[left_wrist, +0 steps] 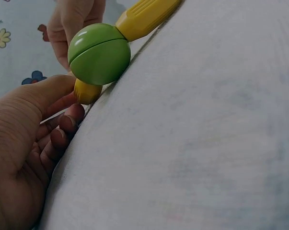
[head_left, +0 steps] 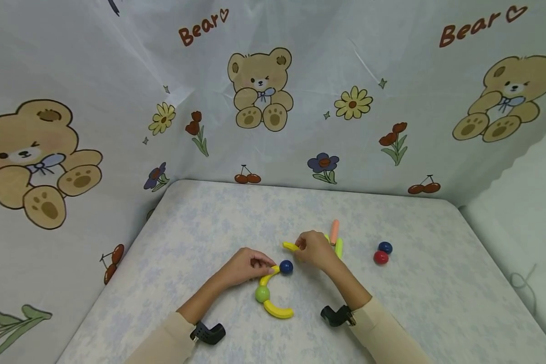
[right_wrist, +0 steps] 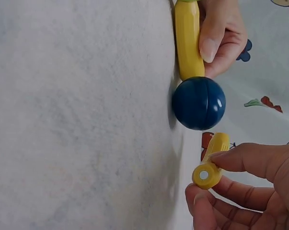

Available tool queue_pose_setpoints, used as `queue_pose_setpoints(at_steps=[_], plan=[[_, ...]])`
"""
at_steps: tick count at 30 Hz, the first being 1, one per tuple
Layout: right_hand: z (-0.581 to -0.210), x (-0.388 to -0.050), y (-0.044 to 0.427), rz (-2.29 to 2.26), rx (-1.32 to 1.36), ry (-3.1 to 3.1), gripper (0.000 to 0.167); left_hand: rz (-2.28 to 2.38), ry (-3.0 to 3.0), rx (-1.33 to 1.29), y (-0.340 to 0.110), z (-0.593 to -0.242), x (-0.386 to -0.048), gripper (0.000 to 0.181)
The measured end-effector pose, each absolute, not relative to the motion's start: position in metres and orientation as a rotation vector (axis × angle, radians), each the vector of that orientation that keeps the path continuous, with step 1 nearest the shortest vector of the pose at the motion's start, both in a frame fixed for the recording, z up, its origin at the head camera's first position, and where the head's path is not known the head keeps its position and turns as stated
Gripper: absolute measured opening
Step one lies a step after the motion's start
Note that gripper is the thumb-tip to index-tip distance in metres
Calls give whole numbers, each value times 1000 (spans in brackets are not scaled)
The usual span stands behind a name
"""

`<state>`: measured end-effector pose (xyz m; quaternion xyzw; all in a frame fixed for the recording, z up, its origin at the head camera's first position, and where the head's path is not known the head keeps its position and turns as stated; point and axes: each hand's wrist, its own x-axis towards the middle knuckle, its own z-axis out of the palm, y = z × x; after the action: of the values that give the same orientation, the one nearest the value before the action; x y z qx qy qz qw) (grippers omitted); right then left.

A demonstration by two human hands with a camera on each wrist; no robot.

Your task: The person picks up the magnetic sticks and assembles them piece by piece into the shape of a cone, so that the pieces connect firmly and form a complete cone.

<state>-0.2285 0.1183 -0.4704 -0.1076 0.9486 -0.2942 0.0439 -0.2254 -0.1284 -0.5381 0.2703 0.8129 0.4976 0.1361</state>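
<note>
The left hand (head_left: 245, 266) pinches a curved yellow piece (head_left: 266, 278) that joins a green ball (head_left: 262, 293) to a dark blue ball (head_left: 286, 267). From the green ball a second curved yellow piece (head_left: 279, 310) extends toward the table's front. In the right hand (head_left: 316, 249) is a separate yellow piece (head_left: 289, 246), pinched between thumb and fingers just beyond the blue ball. The right wrist view shows a pale round spot on the end of this held piece (right_wrist: 206, 176), apart from the blue ball (right_wrist: 199, 103).
Behind the right hand lie an orange stick (head_left: 334, 232) and light green sticks (head_left: 338, 247). Further right, another blue ball (head_left: 385, 247) and a red ball (head_left: 381, 258) sit side by side. A bear-print cloth (head_left: 300, 151) rises at the table's back edge.
</note>
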Motion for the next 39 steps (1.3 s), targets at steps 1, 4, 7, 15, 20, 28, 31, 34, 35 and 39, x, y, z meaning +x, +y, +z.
queue_pose_setpoints(at_steps=[1, 4, 7, 15, 20, 28, 31, 34, 35, 39], plan=[[-469, -226, 119, -911, -330, 2897, 12, 1442, 2350, 775, -129, -538, -225, 12], [-467, -218, 122, -952, -335, 2891, 11, 1449, 2339, 765, -129, -537, -225, 11], [-466, -210, 126, -981, -337, 2891, 10, 1454, 2341, 764, -129, -536, -225, 12], [-472, -192, 135, -1023, -306, 2860, 10, 1453, 2357, 755, -130, -535, -223, 13], [-473, -186, 141, -1030, -268, 2835, 10, 1445, 2363, 758, -129, -536, -223, 15], [-478, -181, 144, -1030, -254, 2822, 11, 1452, 2354, 733, -128, -537, -223, 14], [-480, -180, 144, -1031, -259, 2818, 11, 1456, 2354, 722, -128, -537, -223, 14], [-479, -179, 142, -1032, -272, 2813, 12, 1458, 2351, 721, -128, -537, -223, 14], [-479, -179, 141, -1031, -275, 2813, 12, 1459, 2349, 724, -128, -537, -223, 14], [-478, -179, 140, -1010, -279, 2828, 11, 1463, 2346, 738, -129, -538, -224, 16]])
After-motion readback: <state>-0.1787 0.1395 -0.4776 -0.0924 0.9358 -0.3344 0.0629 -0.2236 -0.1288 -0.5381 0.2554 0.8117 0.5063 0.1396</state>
